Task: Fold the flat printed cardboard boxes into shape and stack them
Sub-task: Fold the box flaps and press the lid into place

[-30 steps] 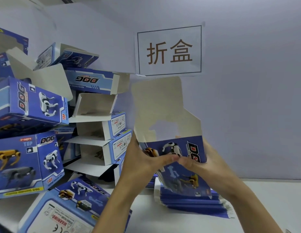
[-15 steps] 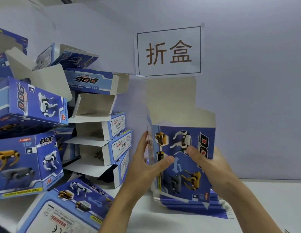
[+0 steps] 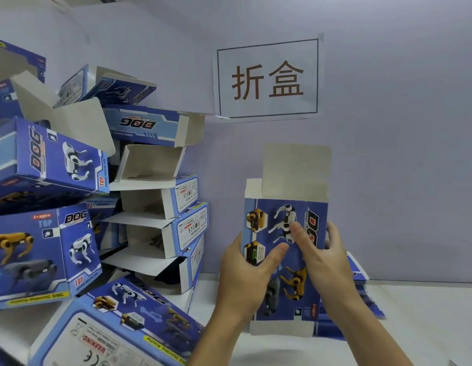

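While its top flaps stand open, the upright box (image 3: 285,260) is gripped by the left hand (image 3: 246,276) and right hand (image 3: 326,257), thumbs pressed on its printed front, right of the stacked boxes (image 3: 161,207).

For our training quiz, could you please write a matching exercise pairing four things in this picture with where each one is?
Things:
1. box being folded
2. paper sign
3. pile of folded boxes
4. stack of flat boxes

Places:
A. taped to the wall
B. heaped at the left of the table
C. lying on the table behind the right hand
D. held upright between the left hand and the right hand

Pairs: 1-D, 2-A, 3-B, 4-C
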`<state>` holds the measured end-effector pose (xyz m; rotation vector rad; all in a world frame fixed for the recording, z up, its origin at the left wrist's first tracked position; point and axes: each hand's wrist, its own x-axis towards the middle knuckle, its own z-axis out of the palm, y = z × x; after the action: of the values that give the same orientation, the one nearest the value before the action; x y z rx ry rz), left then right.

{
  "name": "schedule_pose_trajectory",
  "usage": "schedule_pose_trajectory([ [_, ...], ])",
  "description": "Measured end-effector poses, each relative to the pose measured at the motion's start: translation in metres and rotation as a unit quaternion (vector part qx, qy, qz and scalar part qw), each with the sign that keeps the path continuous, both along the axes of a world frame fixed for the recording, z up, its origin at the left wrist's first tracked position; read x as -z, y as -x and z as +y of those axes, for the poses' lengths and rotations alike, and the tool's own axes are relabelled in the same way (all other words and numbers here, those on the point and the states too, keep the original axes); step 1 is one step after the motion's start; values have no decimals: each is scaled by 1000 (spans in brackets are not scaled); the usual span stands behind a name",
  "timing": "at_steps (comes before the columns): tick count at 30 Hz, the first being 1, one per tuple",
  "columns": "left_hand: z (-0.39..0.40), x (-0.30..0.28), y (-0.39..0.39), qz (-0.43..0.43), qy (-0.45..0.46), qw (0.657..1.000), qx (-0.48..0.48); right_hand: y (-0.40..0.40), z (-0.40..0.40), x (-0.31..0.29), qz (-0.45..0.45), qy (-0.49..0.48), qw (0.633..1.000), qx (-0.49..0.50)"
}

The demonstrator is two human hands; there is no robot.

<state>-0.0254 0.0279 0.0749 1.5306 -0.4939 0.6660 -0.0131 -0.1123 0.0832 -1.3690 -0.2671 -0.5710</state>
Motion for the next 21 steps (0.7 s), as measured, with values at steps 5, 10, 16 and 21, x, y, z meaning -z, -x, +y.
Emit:
schedule_pose_trajectory([
  [5,4,-8,0,-16,15,999,-39,1,-12,6,49,49,992,-106],
  [10,14,-7,-4,39,46,995,-75,0,-5,20,57,92,985,-131],
  [16,13,-3,-8,-13,36,990,-137,-2,1,22,27,106,992,-64],
  [21,18,-4,-11,25,54,995,-76,-1,-2,17,50,88,981,-167],
])
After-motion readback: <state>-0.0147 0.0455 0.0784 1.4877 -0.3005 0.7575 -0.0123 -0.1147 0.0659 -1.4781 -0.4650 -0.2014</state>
